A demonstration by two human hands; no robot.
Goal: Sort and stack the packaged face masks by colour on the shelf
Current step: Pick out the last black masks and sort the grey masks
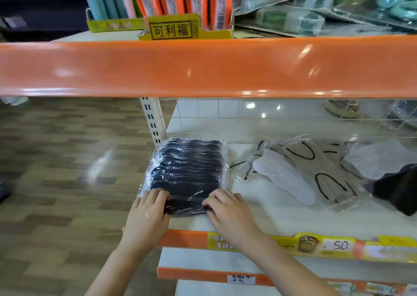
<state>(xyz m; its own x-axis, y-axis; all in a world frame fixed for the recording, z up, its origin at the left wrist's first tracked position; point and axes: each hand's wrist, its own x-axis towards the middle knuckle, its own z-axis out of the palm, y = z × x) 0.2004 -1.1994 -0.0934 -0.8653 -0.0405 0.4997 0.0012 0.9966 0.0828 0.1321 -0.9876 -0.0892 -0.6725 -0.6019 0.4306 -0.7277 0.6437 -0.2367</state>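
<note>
A stack of black face masks in clear plastic wrap (188, 171) lies at the left end of the white shelf (259, 210). My left hand (147, 212) grips the stack's near left corner and my right hand (228, 214) grips its near right corner. To the right lie loose packs: a white mask pack (284, 178), a grey mask pack with black ear loops (325, 167), another white pack (379, 162) and a black pack (399, 189) at the right edge, partly cut off.
An orange shelf rail (203, 70) crosses the view overhead. Above it stand a yellow box of orange packets (187, 28) and bagged goods (291, 18). A wire mesh back (293, 117) closes the shelf. Price strips (316, 246) line its front edge; wood-pattern floor (56, 160) lies left.
</note>
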